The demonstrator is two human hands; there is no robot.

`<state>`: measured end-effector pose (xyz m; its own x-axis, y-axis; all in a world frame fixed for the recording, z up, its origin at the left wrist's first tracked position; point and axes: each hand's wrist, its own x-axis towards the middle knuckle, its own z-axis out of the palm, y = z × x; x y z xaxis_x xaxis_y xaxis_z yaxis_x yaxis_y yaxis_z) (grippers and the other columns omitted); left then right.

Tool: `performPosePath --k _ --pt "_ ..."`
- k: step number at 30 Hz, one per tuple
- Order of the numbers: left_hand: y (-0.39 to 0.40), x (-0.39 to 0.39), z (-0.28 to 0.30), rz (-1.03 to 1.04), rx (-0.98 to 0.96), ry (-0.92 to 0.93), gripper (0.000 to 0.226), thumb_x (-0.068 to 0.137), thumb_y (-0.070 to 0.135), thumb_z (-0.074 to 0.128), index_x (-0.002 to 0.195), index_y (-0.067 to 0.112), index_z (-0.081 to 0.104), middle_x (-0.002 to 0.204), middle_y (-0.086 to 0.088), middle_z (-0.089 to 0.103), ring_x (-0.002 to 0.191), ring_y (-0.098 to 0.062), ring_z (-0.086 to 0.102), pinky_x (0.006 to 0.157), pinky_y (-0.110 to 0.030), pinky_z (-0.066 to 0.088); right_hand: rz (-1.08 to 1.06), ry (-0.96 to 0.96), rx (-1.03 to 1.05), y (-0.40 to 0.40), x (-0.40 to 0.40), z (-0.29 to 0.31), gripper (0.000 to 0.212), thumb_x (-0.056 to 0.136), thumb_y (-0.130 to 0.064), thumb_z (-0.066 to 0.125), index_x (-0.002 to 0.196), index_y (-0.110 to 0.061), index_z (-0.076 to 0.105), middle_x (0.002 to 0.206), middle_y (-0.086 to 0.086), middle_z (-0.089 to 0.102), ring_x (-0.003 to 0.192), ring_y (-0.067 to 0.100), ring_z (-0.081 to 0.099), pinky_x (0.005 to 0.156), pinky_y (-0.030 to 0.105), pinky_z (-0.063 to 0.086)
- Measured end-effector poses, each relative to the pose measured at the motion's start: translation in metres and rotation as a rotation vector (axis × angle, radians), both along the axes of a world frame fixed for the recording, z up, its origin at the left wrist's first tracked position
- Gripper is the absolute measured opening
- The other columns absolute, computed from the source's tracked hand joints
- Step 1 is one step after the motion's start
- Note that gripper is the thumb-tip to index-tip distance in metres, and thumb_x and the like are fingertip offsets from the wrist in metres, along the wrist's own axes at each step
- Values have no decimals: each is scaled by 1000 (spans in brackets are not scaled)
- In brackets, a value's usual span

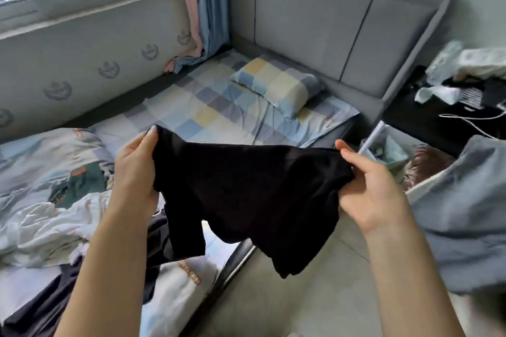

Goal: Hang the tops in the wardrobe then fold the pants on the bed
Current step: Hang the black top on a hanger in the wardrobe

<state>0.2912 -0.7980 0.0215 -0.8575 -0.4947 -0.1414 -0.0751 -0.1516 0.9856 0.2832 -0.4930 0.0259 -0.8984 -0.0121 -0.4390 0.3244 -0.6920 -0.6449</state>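
While I hold the black garment (246,186) up over the bed's (208,107) near edge, my left hand (135,169) pinches one top corner and my right hand (375,194) bunches the other. It looks like thin, matte knit: light, limp, sagging between my grips, one narrow part dangling. I judge the top hem or seams the surest hold; whether top or pants I cannot tell. More dark clothing (54,298) lies on the rumpled printed quilt (41,200).
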Motion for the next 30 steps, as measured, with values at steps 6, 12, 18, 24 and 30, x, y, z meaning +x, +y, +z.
performPosePath --k 6,12,18,24,30 --pt "143 -21 47 -318 -261 145 38 80 49 65 79 11 70 67 -4 60 62 -17 58 60 -31 44 -203 37 725 101 10 -30 29 83 11 56 86 -15 68 71 1 56 69 15 53 71 24 47" --pt "270 -29 72 -566 -321 248 52 89 36 64 83 -14 55 69 -8 46 63 -22 44 57 -37 31 -310 155 988 163 38 -10 22 80 -4 61 77 -24 70 56 -15 55 52 1 53 52 11 44" --pt "349 -43 78 -683 -127 154 42 93 22 60 82 -19 54 77 -11 46 67 -26 43 59 -38 31 -141 317 917 180 44 27 13 85 -11 67 84 -24 70 78 -7 70 80 9 69 78 24 56" --pt "403 -72 76 -843 57 102 27 95 15 56 83 -8 61 77 -13 51 71 -26 46 64 -40 37 32 123 969 175 29 -10 46 79 -43 72 118 -27 54 111 -9 64 104 3 62 89 21 49" --pt "422 -125 64 -1019 90 130 23 94 17 60 72 13 65 74 -11 64 70 -24 62 68 -38 50 -402 -50 1038 195 -9 -9 30 95 -22 52 71 -5 50 63 15 48 62 32 51 63 42 49"
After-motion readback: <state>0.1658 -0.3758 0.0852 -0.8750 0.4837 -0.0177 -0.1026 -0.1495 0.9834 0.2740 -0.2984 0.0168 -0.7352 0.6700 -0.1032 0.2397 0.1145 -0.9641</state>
